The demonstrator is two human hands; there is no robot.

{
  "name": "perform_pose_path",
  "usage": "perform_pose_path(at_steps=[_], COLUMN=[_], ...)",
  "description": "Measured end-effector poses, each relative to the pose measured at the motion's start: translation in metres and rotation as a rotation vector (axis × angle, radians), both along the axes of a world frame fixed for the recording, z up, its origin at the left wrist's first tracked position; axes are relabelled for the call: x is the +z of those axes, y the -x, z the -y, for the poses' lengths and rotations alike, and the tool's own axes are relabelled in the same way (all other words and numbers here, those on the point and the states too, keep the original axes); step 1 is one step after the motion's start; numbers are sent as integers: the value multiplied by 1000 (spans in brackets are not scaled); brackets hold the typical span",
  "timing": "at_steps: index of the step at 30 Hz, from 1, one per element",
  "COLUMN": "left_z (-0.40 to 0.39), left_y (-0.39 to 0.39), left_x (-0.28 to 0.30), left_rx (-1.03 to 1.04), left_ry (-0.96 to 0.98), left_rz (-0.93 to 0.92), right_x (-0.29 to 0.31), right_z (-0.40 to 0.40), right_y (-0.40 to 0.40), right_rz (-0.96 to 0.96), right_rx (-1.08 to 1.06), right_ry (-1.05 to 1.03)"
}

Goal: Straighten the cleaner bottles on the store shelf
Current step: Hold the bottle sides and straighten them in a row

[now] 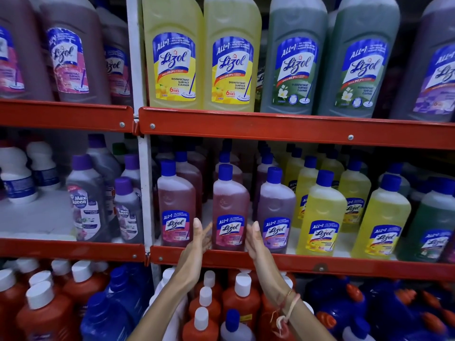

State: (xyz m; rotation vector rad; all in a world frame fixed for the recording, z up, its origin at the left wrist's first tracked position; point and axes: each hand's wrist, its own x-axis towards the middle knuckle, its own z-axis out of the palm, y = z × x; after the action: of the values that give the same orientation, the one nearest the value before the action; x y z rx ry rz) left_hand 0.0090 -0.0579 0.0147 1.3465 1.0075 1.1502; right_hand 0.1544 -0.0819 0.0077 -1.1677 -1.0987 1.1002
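A pink Lizol bottle (230,207) with a blue cap stands upright at the front of the middle shelf (320,263). My left hand (200,238) is at its left side and my right hand (254,239) at its right side, both flat with fingers pointing up. I cannot tell whether the palms touch the bottle. Another pink bottle (176,205) stands to its left and a purple bottle (275,210) to its right, labels facing front. Yellow bottles (322,215) follow further right.
Large yellow (172,52) and green (295,57) Lizol bottles fill the top shelf. Max Kleen bottles (86,200) stand in the left bay beyond a white upright post (145,193). Orange bottles with white caps (242,294) and blue bottles crowd the bottom shelf under my arms.
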Motion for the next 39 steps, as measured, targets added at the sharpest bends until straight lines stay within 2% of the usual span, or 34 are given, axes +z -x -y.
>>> perform_pose_path(at_steps=[8, 17, 19, 22, 24, 27, 29, 31, 34, 39], left_z=[-1, -1, 0, 11, 19, 17, 15, 15, 12, 6], left_y=[-2, 0, -4, -17, -30, -56, -74, -88, -98, -101], left_x=[-1, -7, -9, -14, -19, -29, -30, -24, -18, -15], left_rx=[-4, -7, 50, 264, 326, 214, 117, 52, -9, -48], left_ry=[-10, -12, -23, -106, -206, -224, -173, -126, -61, -30], left_rz=[18, -30, -39, 9, 19, 53, 61, 48, 29, 42], right_x=[3, 1, -5, -10, -12, -17, -19, -18, -12, -8], right_z=[0, 1, 2, 9, 15, 21, 18, 14, 7, 8], right_y=[-6, -14, -19, -31, -45, -69, -80, -84, -86, -86], right_rz=[-103, -65, -53, -12, -40, -40, 3, 38, -25, -44], right_rx=[58, 75, 81, -66, -238, -424, -444, -345, -185, -134], right_ry=[-52, -65, -76, -140, -190, -230, -188, -132, -123, -165])
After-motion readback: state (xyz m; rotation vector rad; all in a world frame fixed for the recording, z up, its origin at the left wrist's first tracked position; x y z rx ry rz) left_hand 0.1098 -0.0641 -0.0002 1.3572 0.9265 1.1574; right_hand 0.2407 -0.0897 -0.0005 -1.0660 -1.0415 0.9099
